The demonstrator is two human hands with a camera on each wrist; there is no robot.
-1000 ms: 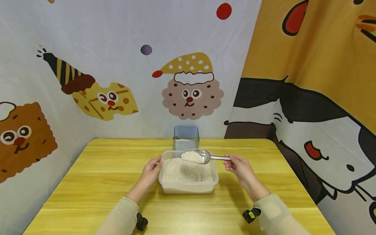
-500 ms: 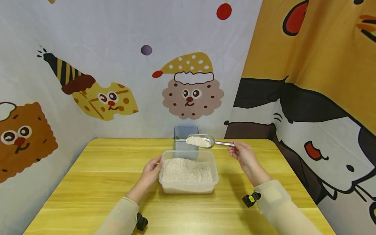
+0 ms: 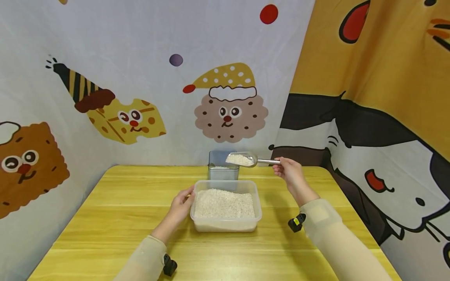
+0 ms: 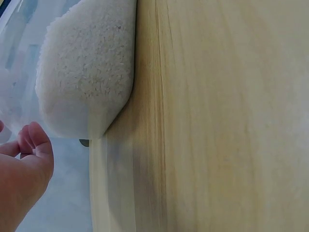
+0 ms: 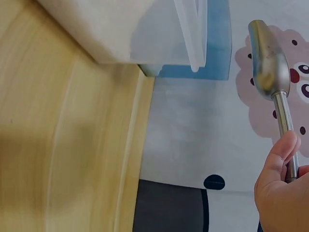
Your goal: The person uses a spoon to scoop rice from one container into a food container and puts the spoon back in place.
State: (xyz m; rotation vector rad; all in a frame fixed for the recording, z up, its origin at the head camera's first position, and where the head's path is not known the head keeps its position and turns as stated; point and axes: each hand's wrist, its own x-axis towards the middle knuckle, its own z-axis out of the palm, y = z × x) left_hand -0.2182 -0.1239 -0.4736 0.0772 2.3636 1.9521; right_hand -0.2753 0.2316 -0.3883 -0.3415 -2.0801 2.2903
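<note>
My right hand [image 3: 286, 170] pinches the handle of a metal scoop [image 3: 243, 159] heaped with white rice, held level above the right rim of a small clear bluish container [image 3: 222, 166] at the table's far edge. The right wrist view shows the scoop [image 5: 268, 62] from below with the thumb of my right hand [image 5: 280, 186] on its handle. A clear plastic tub [image 3: 226, 208] full of rice sits mid-table. My left hand [image 3: 181, 204] rests against its left wall, fingers loosely curved; in the left wrist view the fingertips [image 4: 29, 147] lie beside the tub [image 4: 87, 67].
The yellow wooden table [image 3: 112, 218] is hemmed in by cartoon-printed cloth walls [image 3: 140, 78] at the back, left and right. The small container stands against the back wall.
My right hand lifted the loaded scoop out of the tub and carried it up and back to the small container. The left hand and tub stayed put.
</note>
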